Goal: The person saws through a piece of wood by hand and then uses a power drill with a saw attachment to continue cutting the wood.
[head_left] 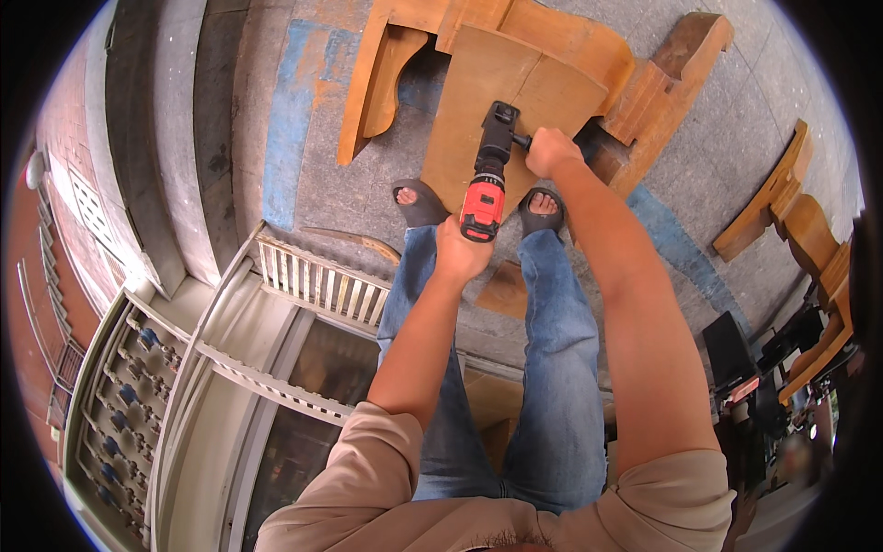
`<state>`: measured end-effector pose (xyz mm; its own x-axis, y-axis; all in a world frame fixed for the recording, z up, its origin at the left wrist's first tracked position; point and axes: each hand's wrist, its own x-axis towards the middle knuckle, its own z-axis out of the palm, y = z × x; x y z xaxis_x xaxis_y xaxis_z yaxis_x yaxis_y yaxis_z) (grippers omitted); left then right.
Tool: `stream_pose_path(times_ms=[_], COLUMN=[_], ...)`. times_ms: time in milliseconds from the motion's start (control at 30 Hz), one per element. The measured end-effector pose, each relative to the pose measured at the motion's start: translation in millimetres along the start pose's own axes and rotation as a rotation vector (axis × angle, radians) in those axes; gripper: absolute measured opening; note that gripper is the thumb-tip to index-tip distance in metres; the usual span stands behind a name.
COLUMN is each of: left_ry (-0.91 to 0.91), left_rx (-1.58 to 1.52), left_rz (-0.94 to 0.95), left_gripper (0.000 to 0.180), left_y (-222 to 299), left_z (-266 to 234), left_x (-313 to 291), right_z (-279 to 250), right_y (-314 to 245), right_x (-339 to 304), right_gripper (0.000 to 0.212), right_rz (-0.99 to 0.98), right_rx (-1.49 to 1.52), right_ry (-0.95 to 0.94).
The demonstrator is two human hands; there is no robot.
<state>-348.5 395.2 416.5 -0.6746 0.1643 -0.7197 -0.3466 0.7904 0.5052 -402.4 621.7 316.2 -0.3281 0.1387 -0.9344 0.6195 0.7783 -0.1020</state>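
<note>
A red-and-black cordless drill [485,204] with a black attachment [498,124] on its front points away from me over a flat brown wooden board [460,92]. My left hand [462,250] is closed round the rear of the drill; its grip is mostly hidden below. My right hand [552,153] is wrapped round the black side handle [522,142] that sticks out from the attachment. The attachment's head lies over the board, but I cannot tell whether it touches it. My sandalled feet are at the board's near edge.
Shaped wooden furniture parts [671,92] lie around the board on the grey paved floor [340,175]. Another curved wooden part [782,198] is at the right. White slatted furniture [322,285] stands near my left leg, and stone steps [175,120] rise at the far left.
</note>
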Motion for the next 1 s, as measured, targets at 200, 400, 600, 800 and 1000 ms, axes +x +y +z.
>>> stream_pose_path(times_ms=[200, 400, 600, 800, 1000], left_ry=[0.001, 0.006, 0.012, -0.006, 0.021], left_rx=[-0.037, -0.052, -0.034, -0.079, -0.089], left_rz=[-0.001, -0.009, -0.022, -0.049, -0.019], left_gripper=[0.018, 0.018, 0.019, 0.02, 0.02], left_y=[-1, -5, -2, -5, -11], left_z=[2, 4, 4, 4, 8], left_x=[-1, -1, -1, -2, -2], right_z=[4, 5, 11, 6, 9], right_y=[2, 2, 5, -3, -1], right_x=[4, 4, 7, 3, 6], right_gripper=[0.036, 0.036, 0.034, 0.035, 0.035], right_rz=[-0.007, -0.012, -0.028, 0.012, 0.017], right_rx=[-0.003, 0.002, 0.016, -0.033, -0.043], right_ry=[0.0, 0.002, 0.026, 0.018, 0.035])
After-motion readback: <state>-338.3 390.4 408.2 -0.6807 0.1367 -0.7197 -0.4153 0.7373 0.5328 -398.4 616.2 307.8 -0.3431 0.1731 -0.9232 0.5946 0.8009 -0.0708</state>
